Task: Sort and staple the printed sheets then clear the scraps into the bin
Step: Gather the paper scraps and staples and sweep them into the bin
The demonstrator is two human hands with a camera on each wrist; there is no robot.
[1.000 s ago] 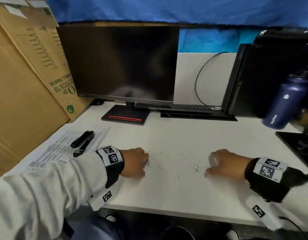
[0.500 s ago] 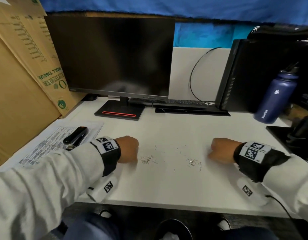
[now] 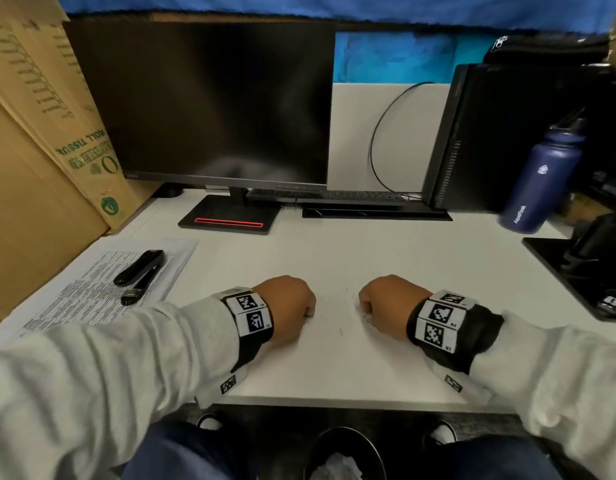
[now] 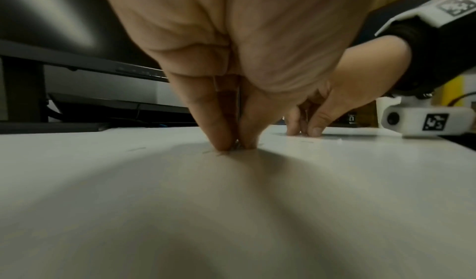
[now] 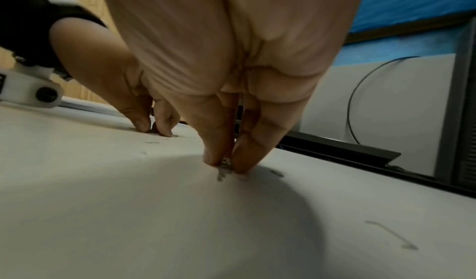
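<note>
Loose staple scraps (image 3: 341,331) lie on the white desk (image 3: 334,265) between my hands. My left hand (image 3: 308,311) stands knuckles up and pinches a small clump of staples (image 4: 236,146) against the desk with fingertips and thumb. My right hand (image 3: 365,310) does the same a little to the right, pinching a silvery clump of staples (image 5: 223,166). More bent staples (image 5: 391,235) lie near it. The printed sheets (image 3: 102,285) lie at the desk's left with the black stapler (image 3: 140,266) on top. A bin (image 3: 344,455) stands under the front edge.
A dark monitor (image 3: 202,102) with its stand, a keyboard (image 3: 327,195) and a black computer tower (image 3: 500,133) line the back. A navy bottle (image 3: 541,174) stands at the right, beside a black tray (image 3: 576,271). A cardboard box (image 3: 40,133) walls the left side.
Both hands have drawn in toward each other across the desk, gathering the scattered staples into their fingertips. Fewer loose staples show between them than before.
</note>
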